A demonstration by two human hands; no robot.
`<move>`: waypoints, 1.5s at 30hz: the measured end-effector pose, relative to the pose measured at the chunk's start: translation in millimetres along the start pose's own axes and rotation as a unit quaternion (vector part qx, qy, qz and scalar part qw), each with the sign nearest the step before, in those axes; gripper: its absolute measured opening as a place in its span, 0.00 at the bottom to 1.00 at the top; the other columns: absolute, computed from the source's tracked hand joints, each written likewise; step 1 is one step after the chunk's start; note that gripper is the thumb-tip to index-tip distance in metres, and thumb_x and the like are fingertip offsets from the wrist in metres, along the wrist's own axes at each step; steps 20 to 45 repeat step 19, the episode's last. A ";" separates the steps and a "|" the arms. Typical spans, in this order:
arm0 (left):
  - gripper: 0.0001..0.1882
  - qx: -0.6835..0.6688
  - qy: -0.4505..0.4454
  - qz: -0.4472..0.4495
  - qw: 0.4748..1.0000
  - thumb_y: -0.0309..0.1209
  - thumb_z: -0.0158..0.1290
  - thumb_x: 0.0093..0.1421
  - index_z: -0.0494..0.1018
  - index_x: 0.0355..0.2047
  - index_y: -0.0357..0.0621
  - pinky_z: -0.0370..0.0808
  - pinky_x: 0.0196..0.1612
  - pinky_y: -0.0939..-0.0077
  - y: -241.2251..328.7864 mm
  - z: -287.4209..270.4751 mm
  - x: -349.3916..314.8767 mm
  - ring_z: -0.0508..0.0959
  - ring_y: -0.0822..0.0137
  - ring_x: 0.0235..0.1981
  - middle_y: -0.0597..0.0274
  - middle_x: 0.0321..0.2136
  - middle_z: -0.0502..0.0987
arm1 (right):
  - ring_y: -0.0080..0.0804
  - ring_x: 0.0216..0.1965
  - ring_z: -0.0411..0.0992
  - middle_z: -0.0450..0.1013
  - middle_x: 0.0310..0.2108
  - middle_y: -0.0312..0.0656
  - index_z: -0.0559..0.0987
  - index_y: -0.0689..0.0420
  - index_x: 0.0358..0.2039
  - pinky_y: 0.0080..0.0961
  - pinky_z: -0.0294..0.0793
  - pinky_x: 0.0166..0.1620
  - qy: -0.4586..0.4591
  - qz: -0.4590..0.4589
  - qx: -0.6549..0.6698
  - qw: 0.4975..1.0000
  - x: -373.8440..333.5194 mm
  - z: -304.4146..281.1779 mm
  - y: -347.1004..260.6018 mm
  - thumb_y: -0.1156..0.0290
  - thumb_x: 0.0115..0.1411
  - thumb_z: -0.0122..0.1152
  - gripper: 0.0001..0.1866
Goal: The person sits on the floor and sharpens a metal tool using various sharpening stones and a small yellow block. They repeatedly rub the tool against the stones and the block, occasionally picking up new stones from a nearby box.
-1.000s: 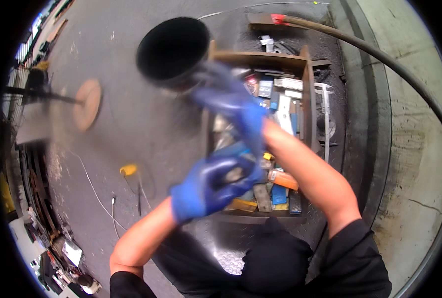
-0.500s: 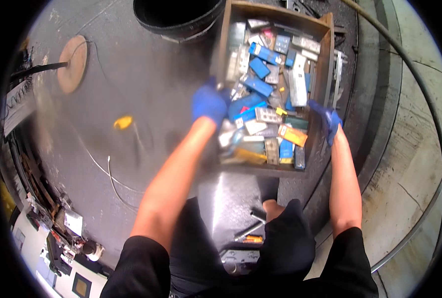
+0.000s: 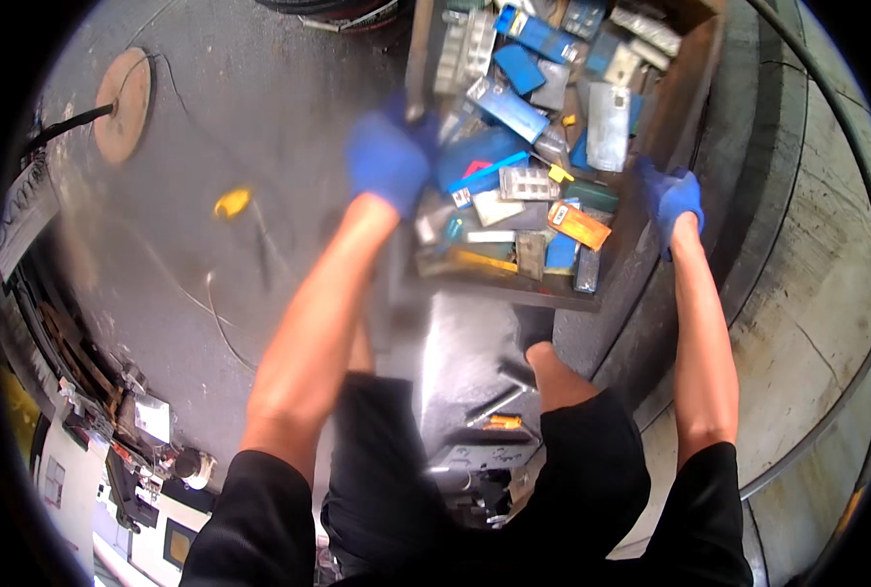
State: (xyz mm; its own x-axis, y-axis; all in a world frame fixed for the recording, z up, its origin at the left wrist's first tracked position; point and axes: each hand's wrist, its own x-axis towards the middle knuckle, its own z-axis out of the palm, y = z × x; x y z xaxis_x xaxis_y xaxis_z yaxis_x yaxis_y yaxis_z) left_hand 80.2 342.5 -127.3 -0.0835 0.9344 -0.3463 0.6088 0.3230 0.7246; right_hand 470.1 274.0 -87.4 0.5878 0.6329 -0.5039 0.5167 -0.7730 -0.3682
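Note:
A brown wooden drawer (image 3: 543,296) is between my hands, loaded with small flat plastic cases. Among them are a blue case (image 3: 509,108), a silvery case (image 3: 608,127), an orange case (image 3: 579,225) and a clear compartmented case (image 3: 530,183). At the drawer's left side, my blue-gloved left hand (image 3: 387,157) is closed on the side wall, though blurred by motion. My blue-gloved right hand (image 3: 675,201) grips the opposite wall, its fingertips partly hidden behind the edge. The drawer's far end lies beyond the picture's top.
Below the drawer, a steel T-shaped tool (image 3: 499,403) and an orange-handled tool (image 3: 503,423) lie near my legs. A yellow object (image 3: 231,203) and a thin cable (image 3: 222,328) are on the left. A round brown disc (image 3: 122,106) stands farther left; a dark hose (image 3: 832,127) curves along the right.
The drawer looks larger and closer, and has shifted up in the picture with both hands on it. My hands have spread slightly apart. The black tub has mostly left the top edge.

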 end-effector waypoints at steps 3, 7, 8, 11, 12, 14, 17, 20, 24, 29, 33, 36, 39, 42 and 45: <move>0.24 0.018 0.001 0.031 0.999 0.38 0.68 0.63 0.82 0.54 0.33 0.81 0.43 0.68 44.4 -34.7 -7.0 0.90 0.61 0.39 0.45 0.38 0.89 | 0.42 0.37 0.83 0.85 0.35 0.54 0.85 0.71 0.44 0.39 0.79 0.43 0.031 0.038 -0.089 0.995 -36.7 -29.8 -47.4 0.52 0.63 0.72 0.28; 0.22 -0.027 -0.015 0.024 0.999 0.33 0.66 0.65 0.81 0.54 0.28 0.82 0.45 0.71 52.3 -60.0 6.1 0.86 0.71 0.40 0.47 0.41 0.89 | 0.37 0.31 0.81 0.82 0.28 0.54 0.84 0.71 0.38 0.41 0.79 0.37 -0.017 0.034 -0.076 0.996 -17.4 -35.0 -53.0 0.51 0.61 0.74 0.28; 0.22 0.026 -0.027 0.028 0.999 0.32 0.66 0.66 0.80 0.55 0.29 0.82 0.45 0.71 53.4 -69.5 5.6 0.86 0.70 0.41 0.48 0.42 0.89 | 0.37 0.30 0.80 0.81 0.27 0.54 0.84 0.71 0.37 0.41 0.79 0.36 -0.033 0.056 -0.115 0.991 -15.7 -34.4 -60.8 0.51 0.61 0.74 0.28; 0.22 0.088 -0.004 -0.003 0.996 0.31 0.67 0.64 0.80 0.54 0.28 0.83 0.46 0.69 67.2 -90.4 5.8 0.86 0.69 0.41 0.47 0.42 0.89 | 0.38 0.29 0.80 0.80 0.26 0.54 0.83 0.71 0.35 0.43 0.79 0.35 -0.105 0.003 -0.072 0.992 -22.6 -36.0 -103.9 0.52 0.61 0.73 0.27; 0.22 0.092 -0.008 -0.016 0.996 0.31 0.67 0.64 0.80 0.54 0.27 0.83 0.47 0.69 83.6 -100.9 6.0 0.86 0.70 0.42 0.46 0.42 0.89 | 0.41 0.29 0.81 0.80 0.26 0.55 0.83 0.71 0.35 0.43 0.79 0.36 -0.133 0.028 -0.100 0.986 -23.5 -44.9 -129.6 0.53 0.61 0.72 0.26; 0.23 0.107 -0.047 -0.085 0.990 0.30 0.67 0.63 0.80 0.54 0.27 0.82 0.50 0.68 108.2 -122.4 8.2 0.86 0.67 0.43 0.44 0.43 0.88 | 0.51 0.35 0.85 0.83 0.31 0.61 0.85 0.70 0.40 0.46 0.81 0.40 -0.216 0.040 -0.147 0.964 -11.9 -56.6 -146.2 0.53 0.60 0.71 0.27; 0.25 0.157 -0.006 -0.093 0.983 0.30 0.66 0.61 0.80 0.58 0.32 0.81 0.56 0.63 116.5 -158.4 -4.4 0.88 0.56 0.49 0.48 0.45 0.89 | 0.57 0.49 0.84 0.83 0.42 0.65 0.86 0.65 0.49 0.48 0.80 0.52 -0.307 -0.022 -0.151 0.939 3.4 -67.3 -173.3 0.50 0.60 0.70 0.29; 0.27 0.225 0.021 -0.032 0.974 0.31 0.64 0.63 0.79 0.61 0.36 0.57 0.78 0.61 136.4 -176.0 -11.9 0.75 0.57 0.69 0.44 0.56 0.84 | 0.52 0.55 0.83 0.82 0.46 0.66 0.87 0.63 0.49 0.49 0.78 0.60 -0.331 -0.085 -0.167 0.925 13.3 -71.2 -191.7 0.49 0.60 0.70 0.29; 0.27 0.225 0.021 -0.032 0.974 0.31 0.64 0.63 0.79 0.61 0.36 0.57 0.78 0.61 136.4 -176.0 -11.9 0.75 0.57 0.69 0.44 0.56 0.84 | 0.52 0.55 0.83 0.82 0.46 0.66 0.87 0.63 0.49 0.49 0.78 0.60 -0.331 -0.085 -0.167 0.925 13.3 -71.2 -191.7 0.49 0.60 0.70 0.29; 0.27 0.225 0.021 -0.032 0.974 0.31 0.64 0.63 0.79 0.61 0.36 0.57 0.78 0.61 136.4 -176.0 -11.9 0.75 0.57 0.69 0.44 0.56 0.84 | 0.52 0.55 0.83 0.82 0.46 0.66 0.87 0.63 0.49 0.49 0.78 0.60 -0.331 -0.085 -0.167 0.925 13.3 -71.2 -191.7 0.49 0.60 0.70 0.29; 0.27 0.225 0.021 -0.032 0.974 0.31 0.64 0.63 0.79 0.61 0.36 0.57 0.78 0.61 136.4 -176.0 -11.9 0.75 0.57 0.69 0.44 0.56 0.84 | 0.52 0.55 0.83 0.82 0.46 0.66 0.87 0.63 0.49 0.49 0.78 0.60 -0.331 -0.085 -0.167 0.925 13.3 -71.2 -191.7 0.49 0.60 0.70 0.29; 0.27 0.225 0.021 -0.032 0.974 0.31 0.64 0.63 0.79 0.61 0.36 0.57 0.78 0.61 136.4 -176.0 -11.9 0.75 0.57 0.69 0.44 0.56 0.84 | 0.52 0.55 0.83 0.82 0.46 0.66 0.87 0.63 0.49 0.49 0.78 0.60 -0.331 -0.085 -0.167 0.925 13.3 -71.2 -191.7 0.49 0.60 0.70 0.29; 0.27 0.225 0.021 -0.032 0.974 0.31 0.64 0.63 0.79 0.61 0.36 0.57 0.78 0.61 136.4 -176.0 -11.9 0.75 0.57 0.69 0.44 0.56 0.84 | 0.52 0.55 0.83 0.82 0.46 0.66 0.87 0.63 0.49 0.49 0.78 0.60 -0.331 -0.085 -0.167 0.925 13.3 -71.2 -191.7 0.49 0.60 0.70 0.29; 0.27 0.225 0.021 -0.032 0.974 0.31 0.64 0.63 0.79 0.61 0.36 0.57 0.78 0.61 136.4 -176.0 -11.9 0.75 0.57 0.69 0.44 0.56 0.84 | 0.52 0.55 0.83 0.82 0.46 0.66 0.87 0.63 0.49 0.49 0.78 0.60 -0.331 -0.085 -0.167 0.925 13.3 -71.2 -191.7 0.49 0.60 0.70 0.29; 0.27 0.225 0.021 -0.032 0.974 0.31 0.64 0.63 0.79 0.61 0.36 0.57 0.78 0.61 136.4 -176.0 -11.9 0.75 0.57 0.69 0.44 0.56 0.84 | 0.52 0.55 0.83 0.82 0.46 0.66 0.87 0.63 0.49 0.49 0.78 0.60 -0.331 -0.085 -0.167 0.925 13.3 -71.2 -191.7 0.49 0.60 0.70 0.29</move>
